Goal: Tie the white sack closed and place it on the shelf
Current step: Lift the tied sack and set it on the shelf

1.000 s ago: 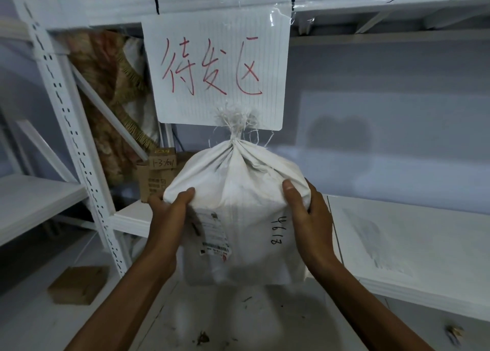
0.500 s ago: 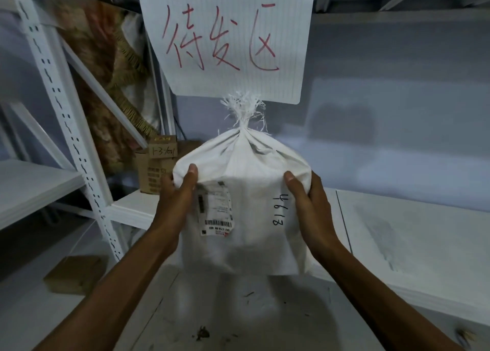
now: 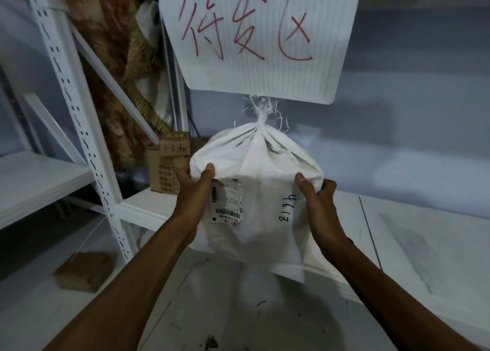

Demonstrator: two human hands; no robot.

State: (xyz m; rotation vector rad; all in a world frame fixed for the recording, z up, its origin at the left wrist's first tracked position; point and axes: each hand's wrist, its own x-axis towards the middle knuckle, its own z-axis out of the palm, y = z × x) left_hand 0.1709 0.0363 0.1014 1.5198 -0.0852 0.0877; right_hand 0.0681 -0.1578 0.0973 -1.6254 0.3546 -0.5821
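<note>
The white sack (image 3: pixel 261 191) hangs upright in the air between my hands, its neck tied into a frayed knot (image 3: pixel 261 117) at the top. A shipping label and a handwritten number face me. My left hand (image 3: pixel 195 189) grips its left side, thumb on the front. My right hand (image 3: pixel 316 199) grips the right side the same way. The sack's bottom hangs over the front edge of the white shelf (image 3: pixel 413 231), which runs off to the right behind it.
A white paper sign with red writing (image 3: pixel 261 38) hangs from the upper shelf just above the knot. A labelled cardboard box (image 3: pixel 169 162) sits on the shelf left of the sack. A perforated white upright (image 3: pixel 79 128) stands left; a small box (image 3: pixel 83 272) lies on the floor.
I have moved closer to the shelf with the sack held in both hands. The sack now sits higher and farther forward, over the shelf's front edge.
</note>
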